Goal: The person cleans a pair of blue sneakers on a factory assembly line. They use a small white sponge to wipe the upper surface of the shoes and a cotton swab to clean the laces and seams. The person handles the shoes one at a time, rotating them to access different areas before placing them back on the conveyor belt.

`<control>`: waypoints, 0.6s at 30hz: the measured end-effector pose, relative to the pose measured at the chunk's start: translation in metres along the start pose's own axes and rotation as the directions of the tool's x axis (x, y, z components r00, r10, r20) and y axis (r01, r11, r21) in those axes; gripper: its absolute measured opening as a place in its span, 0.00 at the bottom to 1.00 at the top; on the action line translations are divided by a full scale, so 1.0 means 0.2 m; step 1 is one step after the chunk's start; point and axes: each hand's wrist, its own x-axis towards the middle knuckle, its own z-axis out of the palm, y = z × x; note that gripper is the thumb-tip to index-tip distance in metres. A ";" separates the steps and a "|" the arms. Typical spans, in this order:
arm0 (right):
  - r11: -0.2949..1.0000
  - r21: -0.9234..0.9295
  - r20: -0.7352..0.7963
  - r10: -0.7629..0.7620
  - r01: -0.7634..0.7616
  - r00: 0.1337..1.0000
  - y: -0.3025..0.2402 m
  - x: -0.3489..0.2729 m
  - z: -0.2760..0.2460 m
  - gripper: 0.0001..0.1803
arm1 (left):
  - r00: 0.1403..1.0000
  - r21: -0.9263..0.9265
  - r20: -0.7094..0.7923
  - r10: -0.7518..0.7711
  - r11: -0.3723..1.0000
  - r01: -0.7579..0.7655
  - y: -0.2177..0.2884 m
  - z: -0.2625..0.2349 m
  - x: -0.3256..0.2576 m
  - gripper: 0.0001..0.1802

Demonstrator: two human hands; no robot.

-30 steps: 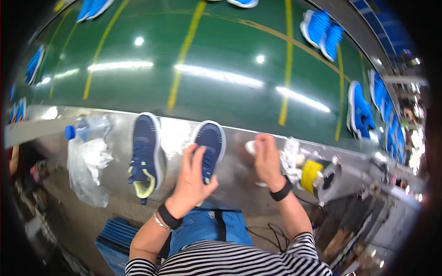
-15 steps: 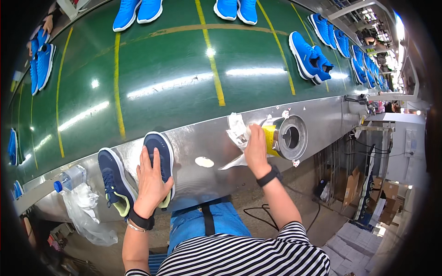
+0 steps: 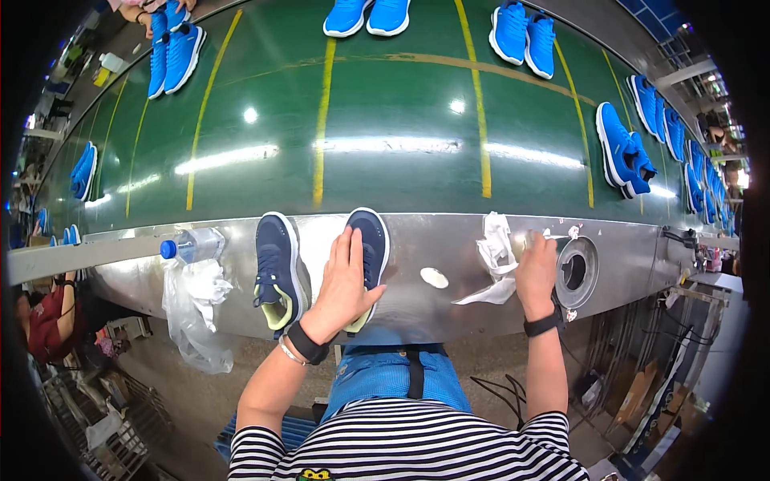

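A pair of navy sneakers with white soles and pale green linings rests on the metal ledge. My left hand (image 3: 343,282) lies over the right sneaker (image 3: 374,227), fingers stretched flat along its upper and thumb out to the side. The left sneaker (image 3: 275,256) stands beside it, untouched. My right hand (image 3: 537,271) is at the ledge with fingers curled together; what they hold, if anything, is hidden. Just left of it lies a crumpled white cloth or paper (image 3: 496,244). On its other side sits a round metal container (image 3: 589,268) with a dark central opening.
Beyond the ledge runs a green conveyor belt (image 3: 401,104) with yellow lines, carrying blue sneakers (image 3: 523,38). A clear bottle with a blue cap (image 3: 197,245) and a plastic bag (image 3: 192,321) are at the left. A white oval patch (image 3: 434,278) marks the ledge. Another person's hands touch shoes at far left.
The whole view has shifted, so the ledge and sneakers appear farther right. My left hand stays on the right sneaker. My right hand remains between the white cloth or paper and the round container.
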 end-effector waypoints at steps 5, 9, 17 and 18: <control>0.551 0.777 0.320 0.072 -0.305 0.945 -0.20 -0.01 -0.06 0.15 | 0.979 0.167 0.202 0.027 0.984 -0.062 -0.06 -0.01 0.06 0.41; -0.011 0.774 0.617 -0.212 -0.633 0.758 -0.51 -0.03 0.14 0.12 | 0.986 -0.053 0.144 0.086 0.995 -0.079 -0.03 -0.05 -0.03 0.38; 0.640 0.745 0.098 -0.386 0.189 0.917 -0.84 -0.03 0.48 0.08 | 0.985 0.040 -0.030 0.173 0.984 -0.172 -0.10 0.10 -0.13 0.36; 0.655 0.729 0.082 -0.371 0.198 0.925 -0.88 0.01 0.50 0.08 | 0.983 0.039 -0.039 0.178 0.984 -0.177 -0.10 0.11 -0.13 0.36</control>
